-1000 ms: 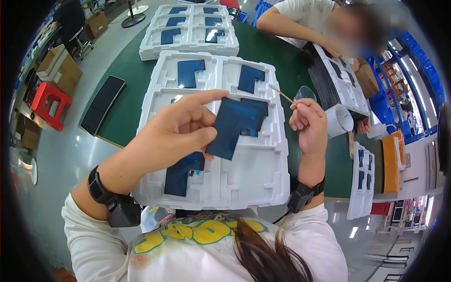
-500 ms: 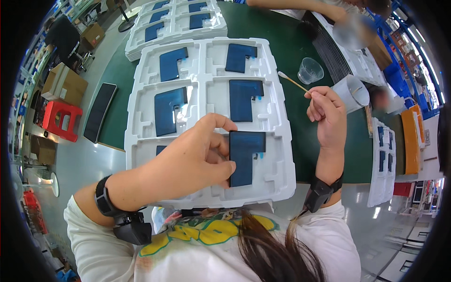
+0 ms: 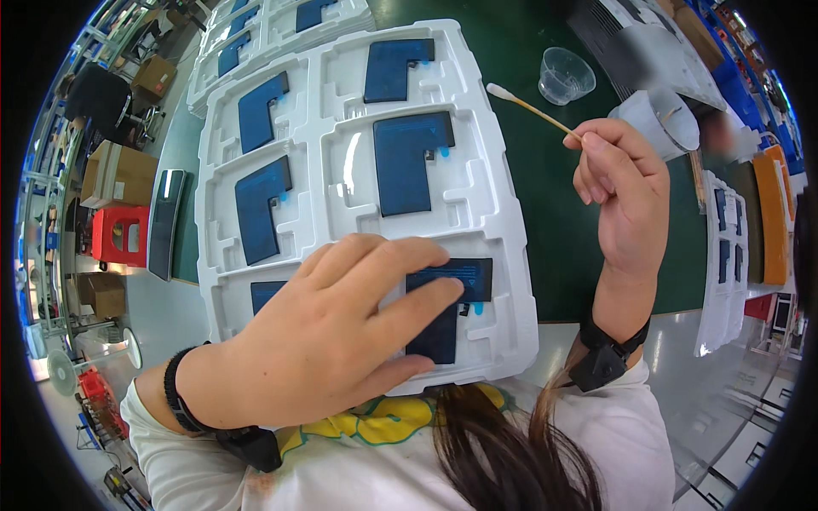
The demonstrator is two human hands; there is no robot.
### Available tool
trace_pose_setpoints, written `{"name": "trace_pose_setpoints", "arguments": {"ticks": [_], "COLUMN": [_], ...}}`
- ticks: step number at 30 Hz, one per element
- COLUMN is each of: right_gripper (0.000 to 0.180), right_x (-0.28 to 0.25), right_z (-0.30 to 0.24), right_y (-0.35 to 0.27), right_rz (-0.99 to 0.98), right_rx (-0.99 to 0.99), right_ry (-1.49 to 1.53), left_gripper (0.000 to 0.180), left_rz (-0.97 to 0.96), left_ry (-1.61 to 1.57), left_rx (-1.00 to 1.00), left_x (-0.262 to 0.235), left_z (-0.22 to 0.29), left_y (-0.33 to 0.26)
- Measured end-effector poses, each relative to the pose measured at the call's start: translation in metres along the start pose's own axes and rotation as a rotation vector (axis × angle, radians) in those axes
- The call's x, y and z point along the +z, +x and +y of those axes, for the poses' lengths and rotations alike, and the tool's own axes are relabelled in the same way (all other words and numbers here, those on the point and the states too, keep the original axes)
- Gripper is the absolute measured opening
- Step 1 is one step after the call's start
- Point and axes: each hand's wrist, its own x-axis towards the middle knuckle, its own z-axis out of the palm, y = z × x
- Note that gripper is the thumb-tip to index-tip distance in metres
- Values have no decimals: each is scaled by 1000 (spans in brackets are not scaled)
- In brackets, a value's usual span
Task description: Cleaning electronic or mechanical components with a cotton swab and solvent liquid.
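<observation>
A white molded plastic tray (image 3: 307, 136) in front of me holds several flat, L-shaped dark blue pieces with black edges and small light-blue tabs, one per compartment. My left hand (image 3: 332, 324) is spread over the near right compartment. Its fingers lie across the blue piece (image 3: 437, 328) there, covering part of it; whether they press on it I cannot tell. Off the tray's right side, my right hand (image 3: 620, 170) is closed in a pinch on the stick of a cotton swab (image 3: 535, 110). The swab's white tip points left, toward the tray's edge.
A small clear cup (image 3: 566, 78) and a larger translucent cup (image 3: 656, 123) stand on the green table (image 3: 554, 230) at the right. More filled trays (image 3: 277, 43) are stacked behind mine. A flat dark panel (image 3: 167, 223) lies left; a red stool (image 3: 120, 236) stands on the floor.
My left hand has gone from the piece's left edge to lying with spread fingers over it. The view has shifted; my right hand still holds the swab beside the tray.
</observation>
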Motion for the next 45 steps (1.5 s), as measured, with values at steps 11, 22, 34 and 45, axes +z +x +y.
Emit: {"name": "trace_pose_setpoints", "arguments": {"ticks": [11,22,34,45], "right_gripper": [14,14,14,14], "right_x": [0,0,0,-1], "right_z": [1,0,-3,-1], "right_y": [-1,-2,-4,-6], "right_rz": [-1,6,24,20], "right_rx": [-18,-38,-11,-18], "right_ry": [3,-11,-47,6], "left_gripper": [63,64,49,59], "left_rz": [-68,-43,118,80], "left_ry": [94,141,91,412], "left_rx": [-6,9,70,-64], "left_x": [1,5,-18,-16], "left_z": [0,-3,-35,-46], "left_y": [-1,-1,21,38]}}
